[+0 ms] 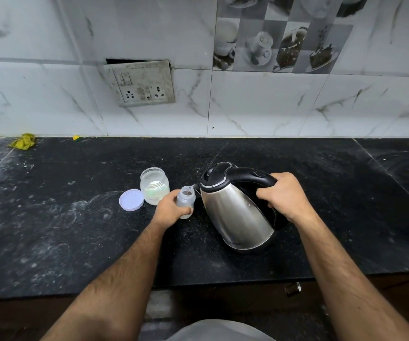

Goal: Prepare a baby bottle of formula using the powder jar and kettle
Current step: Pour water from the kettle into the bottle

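one open powder jar [154, 185] is standing just left of the one kettle [235, 207], with one lid [131, 200] lying at the jar's left. the right hand [286, 196] is gripping the kettle's handle, tilting its spout over the one baby bottle [185, 201], which the left hand [171, 210] is holding between jar and kettle. one yellow cloth [23, 141] is lying far left of the kettle.

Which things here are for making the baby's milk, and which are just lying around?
For the milk: baby bottle, kettle, powder jar, jar lid.

Just lying around: yellow cloth, wall sockets.
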Demonstrator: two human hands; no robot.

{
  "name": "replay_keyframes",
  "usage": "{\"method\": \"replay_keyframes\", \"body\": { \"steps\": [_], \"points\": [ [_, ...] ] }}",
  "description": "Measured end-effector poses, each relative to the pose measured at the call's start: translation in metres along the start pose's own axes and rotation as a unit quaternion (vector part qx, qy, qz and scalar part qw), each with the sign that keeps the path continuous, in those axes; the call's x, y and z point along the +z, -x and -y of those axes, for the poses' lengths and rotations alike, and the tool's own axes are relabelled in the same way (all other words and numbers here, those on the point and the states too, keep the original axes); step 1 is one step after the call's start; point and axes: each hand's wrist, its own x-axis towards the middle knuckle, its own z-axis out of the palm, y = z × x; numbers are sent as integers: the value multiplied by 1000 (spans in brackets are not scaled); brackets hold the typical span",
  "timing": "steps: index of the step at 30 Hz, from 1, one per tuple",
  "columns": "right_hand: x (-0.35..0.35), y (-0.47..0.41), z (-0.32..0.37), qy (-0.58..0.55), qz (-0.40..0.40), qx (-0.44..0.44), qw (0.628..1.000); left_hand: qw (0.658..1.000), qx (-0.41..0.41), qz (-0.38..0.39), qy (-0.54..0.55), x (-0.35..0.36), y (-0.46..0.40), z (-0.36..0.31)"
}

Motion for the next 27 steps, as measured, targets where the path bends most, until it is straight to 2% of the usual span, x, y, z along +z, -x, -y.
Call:
{"method": "replay_keyframes", "body": {
  "steps": [27],
  "points": [
    [-2, 4, 6, 2, 11, 2, 1000, 1000, -19, -2, -8, 1, 7, 0]
  ]
}}
